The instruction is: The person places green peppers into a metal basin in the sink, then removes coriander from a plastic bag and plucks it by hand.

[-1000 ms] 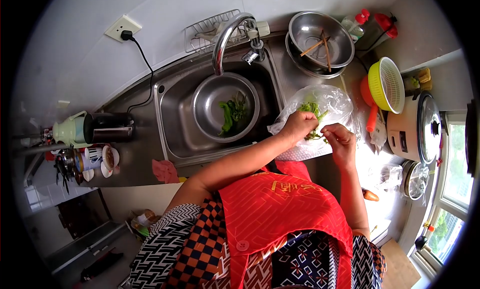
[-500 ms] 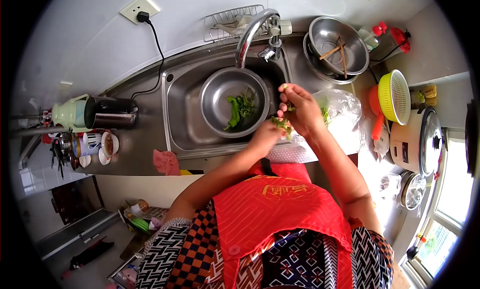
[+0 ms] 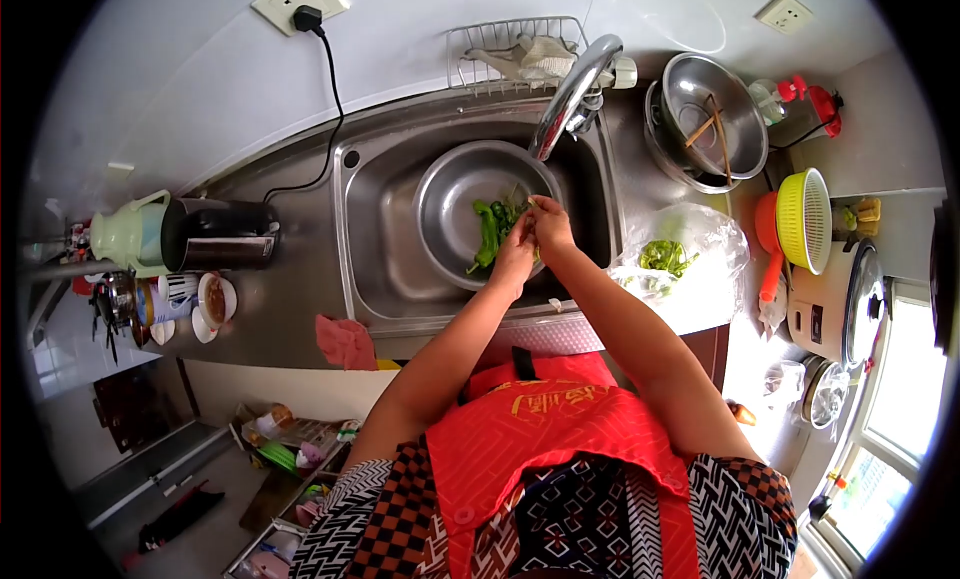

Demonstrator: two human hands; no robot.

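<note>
Both hands meet over the right side of a steel bowl [image 3: 445, 229] that sits in the sink [image 3: 385, 264]. My left hand [image 3: 515, 254] has its fingers closed beside the leafy greens [image 3: 505, 217]. Touching it, my right hand [image 3: 552, 227] is pinched around a thin bit of green stem. Long green peppers [image 3: 487, 241] lie with the greens in the bowl. To the right, an open clear plastic bag [image 3: 715, 244] holds more leafy greens [image 3: 665, 257] on the counter. What my left fingers grip is hidden.
The faucet [image 3: 575, 97] arches over the bowl's back right. Stacked steel bowls with chopsticks [image 3: 710, 119], a yellow basket [image 3: 803, 222] and a rice cooker [image 3: 825, 304] stand right. A pink cloth [image 3: 345, 342] lies on the front edge; a black kettle [image 3: 220, 234] is at left.
Both hands moved from the bag on the right, with bits of greens, to the bowl in the sink, where they now touch. The camera view has shifted too.
</note>
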